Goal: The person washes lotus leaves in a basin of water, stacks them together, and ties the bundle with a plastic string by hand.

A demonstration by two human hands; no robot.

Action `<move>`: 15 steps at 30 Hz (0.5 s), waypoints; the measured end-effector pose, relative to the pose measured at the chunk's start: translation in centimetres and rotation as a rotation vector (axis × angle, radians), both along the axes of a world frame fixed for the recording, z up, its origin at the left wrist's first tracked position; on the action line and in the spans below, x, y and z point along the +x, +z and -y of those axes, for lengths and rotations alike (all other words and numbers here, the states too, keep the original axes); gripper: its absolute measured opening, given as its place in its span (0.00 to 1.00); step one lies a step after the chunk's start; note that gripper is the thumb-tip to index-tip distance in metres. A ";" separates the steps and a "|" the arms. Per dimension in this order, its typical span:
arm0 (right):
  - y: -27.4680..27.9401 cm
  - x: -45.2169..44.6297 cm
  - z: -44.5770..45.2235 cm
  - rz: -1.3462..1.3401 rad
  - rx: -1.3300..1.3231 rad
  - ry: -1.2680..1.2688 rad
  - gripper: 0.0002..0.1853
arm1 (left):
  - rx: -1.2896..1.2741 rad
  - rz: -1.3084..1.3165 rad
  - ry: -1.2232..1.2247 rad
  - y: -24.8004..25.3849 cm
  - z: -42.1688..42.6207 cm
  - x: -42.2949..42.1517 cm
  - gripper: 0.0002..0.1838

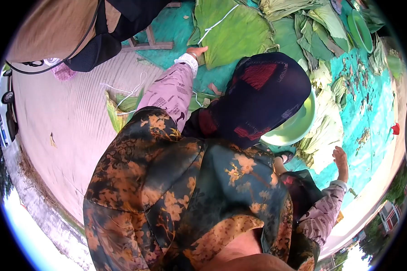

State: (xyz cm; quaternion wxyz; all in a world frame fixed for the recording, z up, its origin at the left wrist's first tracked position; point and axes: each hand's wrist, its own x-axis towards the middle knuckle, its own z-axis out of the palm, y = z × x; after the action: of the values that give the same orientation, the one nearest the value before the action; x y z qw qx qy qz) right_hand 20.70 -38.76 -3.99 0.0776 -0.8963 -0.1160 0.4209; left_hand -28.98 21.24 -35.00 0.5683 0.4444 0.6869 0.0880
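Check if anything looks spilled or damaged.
Dark debris litters the turquoise tarp on the picture's right, looking untidy, and the pale leaves nearby look crumpled, unlike the flat green leaf at the left hand.

Matt leaf (239, 38), smooth plastic basin (306, 123)

On my feed I see a dark smock (167, 180) with orange flowers and pale pink sleeves (169, 92) printed in black. The navy legwear (287, 95) has red patches.

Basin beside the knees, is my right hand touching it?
Apart: the head view shows pale leaves between the right hand and the basin.
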 end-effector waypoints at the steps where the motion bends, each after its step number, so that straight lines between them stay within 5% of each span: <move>1: 0.0 -0.1 0.1 0.003 0.000 0.003 0.25 | -0.080 0.091 0.082 0.8 0.0 0.3 0.30; 4: -0.1 -0.3 0.2 0.008 0.023 -0.019 0.24 | -0.348 0.357 0.033 0.3 -1.4 0.5 0.28; 6: -0.1 -0.3 0.4 0.034 0.050 -0.028 0.24 | -0.471 0.339 0.020 7.5 -0.2 1.5 0.24; 9: 0.2 -0.7 -0.2 0.074 0.069 -0.011 0.23 | -0.429 0.663 -0.053 6.6 -0.5 1.6 0.21; 15: 0.1 0.6 -0.3 0.075 0.066 0.099 0.23 | -0.402 0.657 0.106 13.5 0.2 4.9 0.15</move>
State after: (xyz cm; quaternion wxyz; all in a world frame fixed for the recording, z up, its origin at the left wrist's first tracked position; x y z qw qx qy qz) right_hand 21.25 -38.48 -3.90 0.0820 -0.9016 -0.1769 0.3862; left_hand -24.09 21.09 -21.49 0.8285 0.2361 0.4938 0.1183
